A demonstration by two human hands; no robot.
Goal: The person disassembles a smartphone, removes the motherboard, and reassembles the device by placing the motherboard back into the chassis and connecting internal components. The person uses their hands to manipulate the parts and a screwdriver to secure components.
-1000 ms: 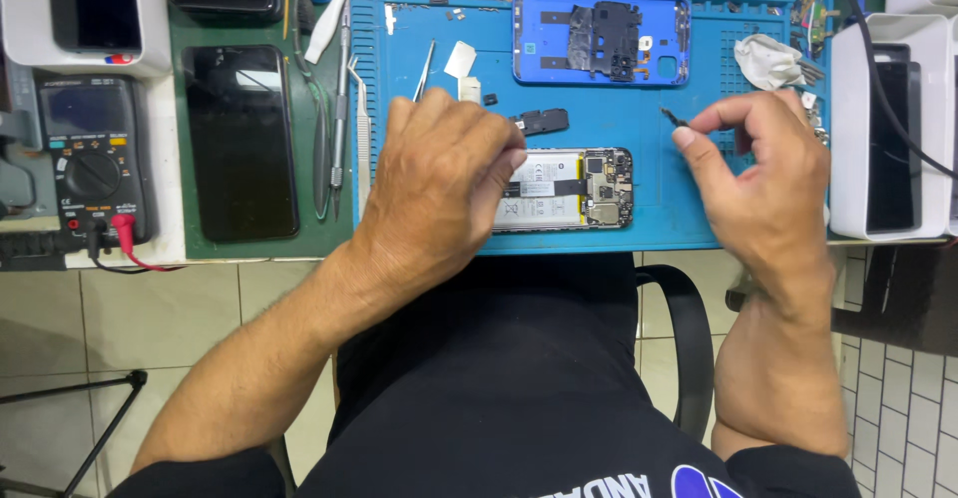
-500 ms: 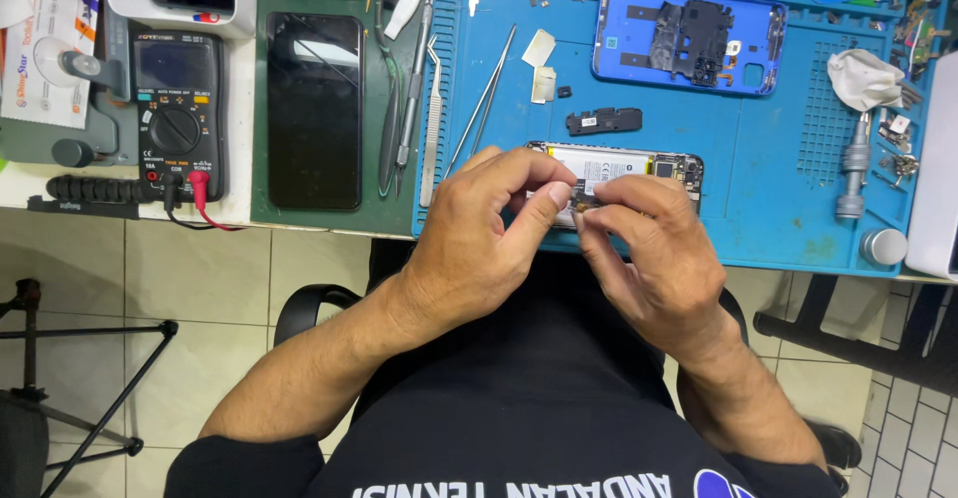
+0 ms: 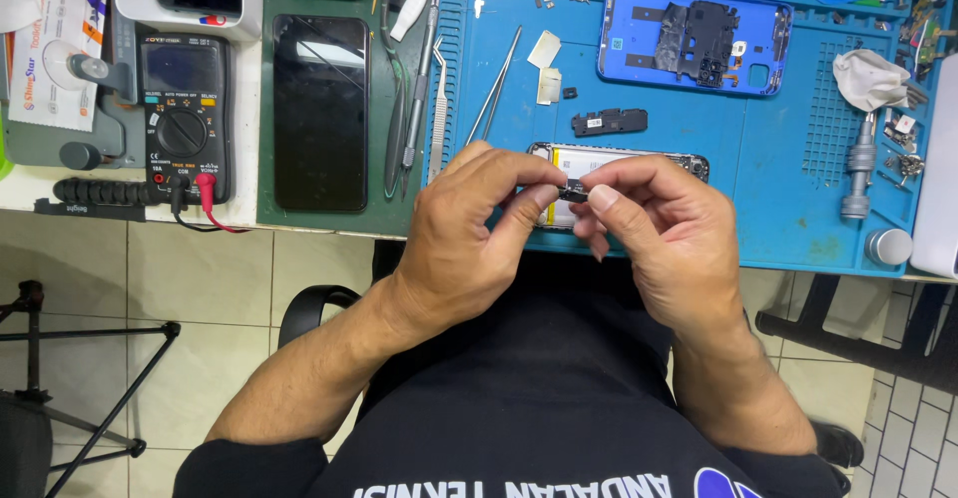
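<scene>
Above the opened phone (image 3: 619,164) on the blue mat (image 3: 788,209), left hand (image 3: 469,239) and right hand (image 3: 664,239) pinched a small black component (image 3: 576,194); a light, steady grip seemed advisable.

So my left hand (image 3: 469,234) and right hand (image 3: 664,234) meet over the near edge of the work mat (image 3: 778,209), pinching a tiny part (image 3: 575,194) between them, right above the opened phone (image 3: 619,164). Behind that sits the back cover (image 3: 694,39), tweezers (image 3: 496,84) to its left. Off the mat, further left, lie a phone (image 3: 320,109) and then the multimeter (image 3: 183,119).
</scene>
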